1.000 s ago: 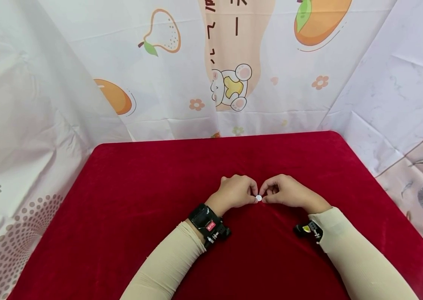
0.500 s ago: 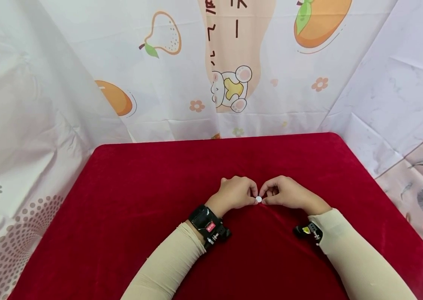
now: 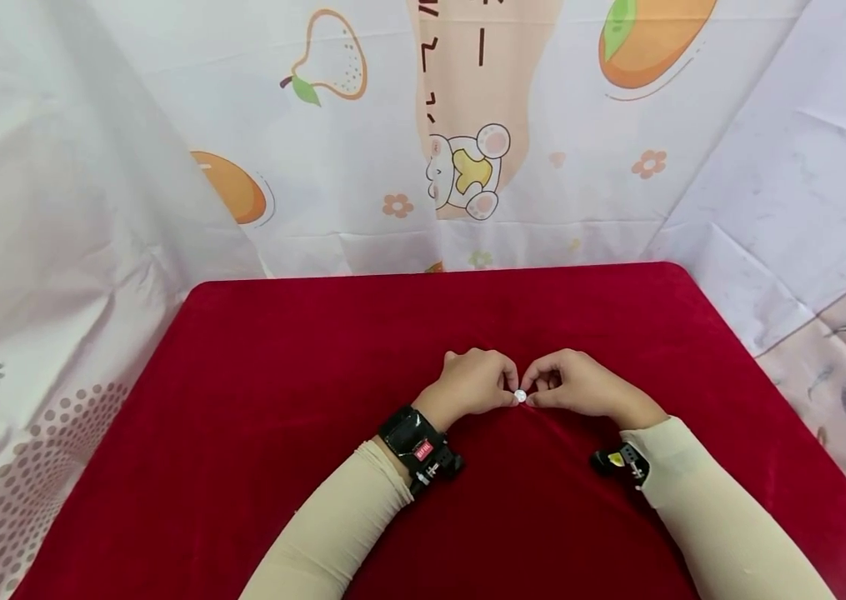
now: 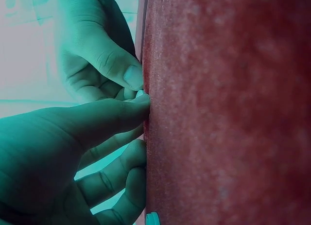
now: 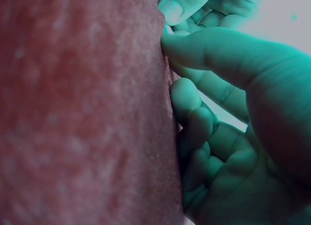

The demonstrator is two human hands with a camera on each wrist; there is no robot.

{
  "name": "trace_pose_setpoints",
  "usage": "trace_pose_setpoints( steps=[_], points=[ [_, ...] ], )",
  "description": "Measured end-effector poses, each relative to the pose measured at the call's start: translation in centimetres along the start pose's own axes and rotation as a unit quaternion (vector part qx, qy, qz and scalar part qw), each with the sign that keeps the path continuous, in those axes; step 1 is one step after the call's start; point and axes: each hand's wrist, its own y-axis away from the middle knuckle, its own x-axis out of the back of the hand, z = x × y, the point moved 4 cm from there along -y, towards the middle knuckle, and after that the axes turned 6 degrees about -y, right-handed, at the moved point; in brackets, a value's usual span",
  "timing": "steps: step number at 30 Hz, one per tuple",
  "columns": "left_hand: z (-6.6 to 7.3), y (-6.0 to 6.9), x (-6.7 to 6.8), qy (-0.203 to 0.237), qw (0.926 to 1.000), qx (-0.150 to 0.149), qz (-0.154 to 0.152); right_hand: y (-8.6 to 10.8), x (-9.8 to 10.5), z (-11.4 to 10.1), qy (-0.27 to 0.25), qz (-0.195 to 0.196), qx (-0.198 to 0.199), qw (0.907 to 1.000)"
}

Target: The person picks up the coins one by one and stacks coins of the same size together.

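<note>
A small round white disc (image 3: 520, 396) lies on the red cloth, between the fingertips of both hands. My left hand (image 3: 473, 383) pinches its left edge between thumb and forefinger. From the other side, the thumb and forefinger of my right hand (image 3: 576, 385) pinch the right edge. Only a sliver of the disc (image 4: 140, 93) shows past the left thumb in the left wrist view. In the right wrist view the disc (image 5: 168, 29) is mostly covered by the two thumbs. The other fingers of both hands are bent close to the cloth.
Red velvety cloth (image 3: 302, 358) covers the table, slightly creased near the hands. White printed curtains (image 3: 362, 167) hang behind and at both sides. Each wrist carries a black strapped camera, such as the left wrist camera (image 3: 415, 446).
The disc's face looks more mottled and shiny now than before. Both hands keep nearly the same place and pose; the head view has shifted slightly.
</note>
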Motion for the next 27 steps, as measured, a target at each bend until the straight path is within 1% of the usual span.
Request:
trace_pose_setpoints(
  steps=[6,13,21,27],
  points=[
    [0.02,-0.1,0.35,-0.004,1.0,0.001,0.005,-0.21,0.27,-0.2,0.005,0.002,-0.001,1.0],
    [0.0,-0.08,-0.04,-0.006,1.0,0.003,0.0,-0.07,-0.03,0.16,-0.008,-0.002,-0.007,0.9999],
    [-0.01,0.0,-0.21,-0.006,1.0,0.003,-0.005,-0.02,-0.22,0.28,-0.007,0.0,-0.011,0.9999],
    [-0.01,-0.04,-0.24,-0.007,1.0,0.003,-0.003,-0.04,-0.19,0.25,0.001,0.006,-0.009,0.9999]
  ],
)
